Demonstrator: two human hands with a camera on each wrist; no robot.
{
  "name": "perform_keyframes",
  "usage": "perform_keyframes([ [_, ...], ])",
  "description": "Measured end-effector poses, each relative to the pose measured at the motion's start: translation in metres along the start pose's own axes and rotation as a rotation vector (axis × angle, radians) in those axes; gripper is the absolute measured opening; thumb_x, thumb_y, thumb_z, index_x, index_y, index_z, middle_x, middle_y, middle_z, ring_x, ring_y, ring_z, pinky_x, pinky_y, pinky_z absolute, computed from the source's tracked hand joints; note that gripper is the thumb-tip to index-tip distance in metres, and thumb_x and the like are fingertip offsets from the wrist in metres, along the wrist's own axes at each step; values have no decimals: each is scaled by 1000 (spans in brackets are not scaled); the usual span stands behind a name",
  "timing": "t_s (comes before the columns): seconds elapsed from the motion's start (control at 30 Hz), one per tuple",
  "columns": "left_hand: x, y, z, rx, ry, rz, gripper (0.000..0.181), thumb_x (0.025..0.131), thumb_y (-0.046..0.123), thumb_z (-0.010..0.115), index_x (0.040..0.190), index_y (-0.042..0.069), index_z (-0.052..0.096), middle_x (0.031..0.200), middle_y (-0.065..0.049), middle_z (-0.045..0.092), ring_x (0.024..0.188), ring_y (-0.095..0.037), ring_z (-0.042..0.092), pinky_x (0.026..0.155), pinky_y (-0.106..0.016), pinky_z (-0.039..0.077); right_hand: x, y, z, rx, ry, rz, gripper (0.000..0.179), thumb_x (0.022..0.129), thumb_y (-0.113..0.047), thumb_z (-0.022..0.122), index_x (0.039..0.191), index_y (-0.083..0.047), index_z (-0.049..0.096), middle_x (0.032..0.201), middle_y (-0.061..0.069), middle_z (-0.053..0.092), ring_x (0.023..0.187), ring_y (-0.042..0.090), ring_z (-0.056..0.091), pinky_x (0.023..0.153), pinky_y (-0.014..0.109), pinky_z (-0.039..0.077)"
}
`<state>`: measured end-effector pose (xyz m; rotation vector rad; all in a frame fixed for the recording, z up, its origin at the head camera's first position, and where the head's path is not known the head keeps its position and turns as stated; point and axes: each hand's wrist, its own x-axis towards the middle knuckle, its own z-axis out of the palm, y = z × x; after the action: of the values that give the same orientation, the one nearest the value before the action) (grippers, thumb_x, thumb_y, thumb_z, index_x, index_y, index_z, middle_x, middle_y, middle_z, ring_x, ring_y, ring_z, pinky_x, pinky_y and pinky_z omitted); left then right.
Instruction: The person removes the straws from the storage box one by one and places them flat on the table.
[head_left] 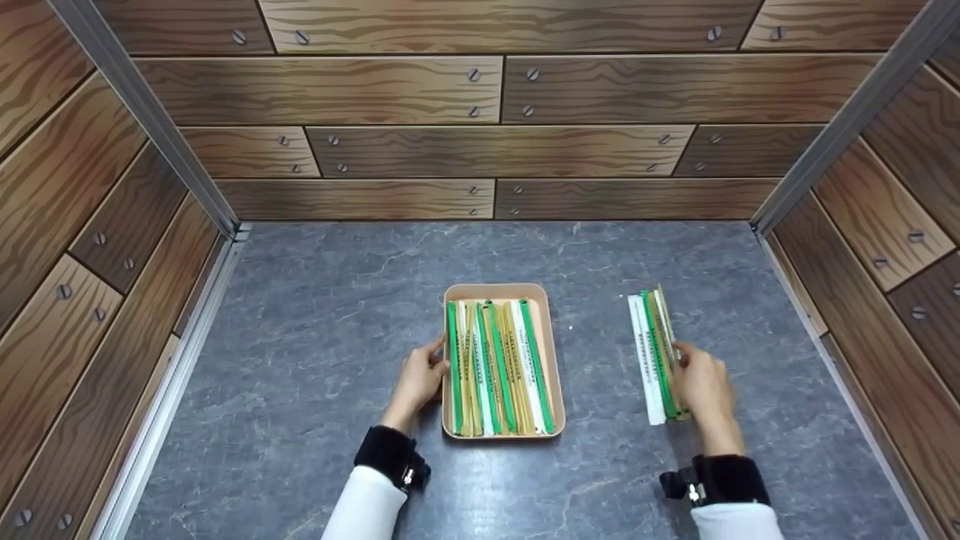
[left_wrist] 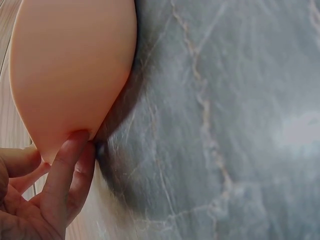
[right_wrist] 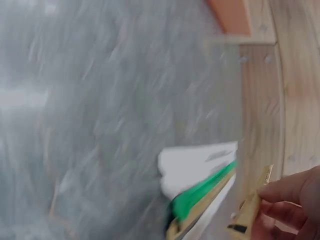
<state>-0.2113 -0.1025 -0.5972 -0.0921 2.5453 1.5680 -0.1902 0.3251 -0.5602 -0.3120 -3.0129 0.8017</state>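
Gray marbled tabletop [head_left: 300,337] between wood-patterned walls [head_left: 405,90] with metal corner strips [head_left: 151,112].

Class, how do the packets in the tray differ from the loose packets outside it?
The tray packets lie in a tan tray; the loose packets lie on the grey tabletop. The tray packets form a wide row; the loose packets make a narrower bunch. The right hand is at the loose packets; the left hand is beside the tray packets. Both sets include green, white and gold packets.
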Motion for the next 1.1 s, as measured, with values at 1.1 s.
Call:
perform_keyframes([
  [1.1, -2, 1, 0, 34, 6, -5, 52, 95, 3, 60, 146, 10, 48, 102, -15, 69, 76, -19, 63, 62, -30, 51, 15, 21, 5, -63, -187, 199, 48, 95, -5, 46, 142, -5, 51, 127, 33, 54, 100, 49, 58, 64, 53, 49],
])
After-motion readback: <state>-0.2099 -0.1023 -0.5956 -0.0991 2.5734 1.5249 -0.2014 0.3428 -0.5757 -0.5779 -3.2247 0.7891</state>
